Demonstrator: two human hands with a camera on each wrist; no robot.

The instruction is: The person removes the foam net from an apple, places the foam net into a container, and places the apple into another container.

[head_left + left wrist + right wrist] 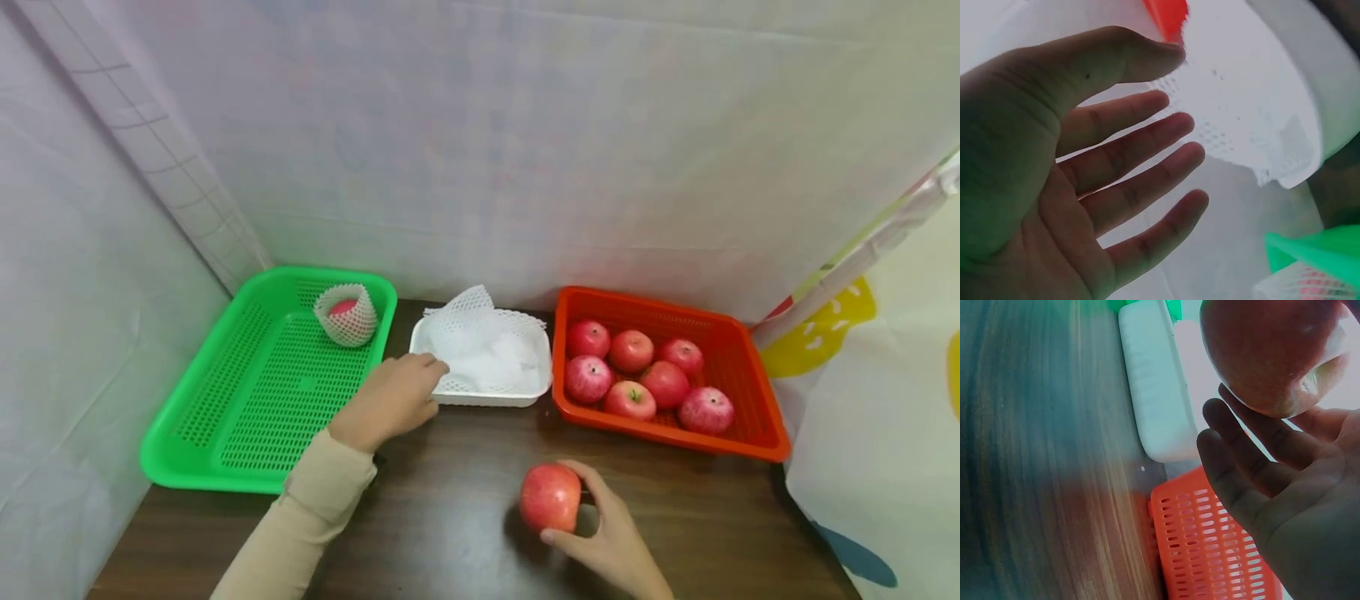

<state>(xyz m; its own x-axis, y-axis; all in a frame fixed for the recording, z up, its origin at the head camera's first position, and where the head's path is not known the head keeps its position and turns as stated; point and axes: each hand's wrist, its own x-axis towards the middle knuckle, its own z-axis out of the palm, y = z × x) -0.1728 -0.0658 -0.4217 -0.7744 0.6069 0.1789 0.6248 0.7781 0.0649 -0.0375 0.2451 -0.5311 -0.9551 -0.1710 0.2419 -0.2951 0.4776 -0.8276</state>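
My right hand point(611, 533) holds a red apple point(551, 497) between thumb and fingers, close over the brown table. In the right wrist view the apple point(1272, 353) fills the top right, with the lower fingers loose beneath it. My left hand point(397, 396) is at the left edge of a white basket point(483, 400) heaped with white foam fruit nets point(487, 346). The left wrist view has the left hand point(1085, 150) with fingers extended and apart, fingertips near the nets point(1229, 81) and nothing between thumb and fingers.
An orange-red basket point(757, 400) at right holds several apples point(666, 383). On the left is a green basket point(225, 479) with one apple in a foam net point(351, 329) at its far right corner. Pale cloth point(487, 150) hangs behind the table point(450, 508).
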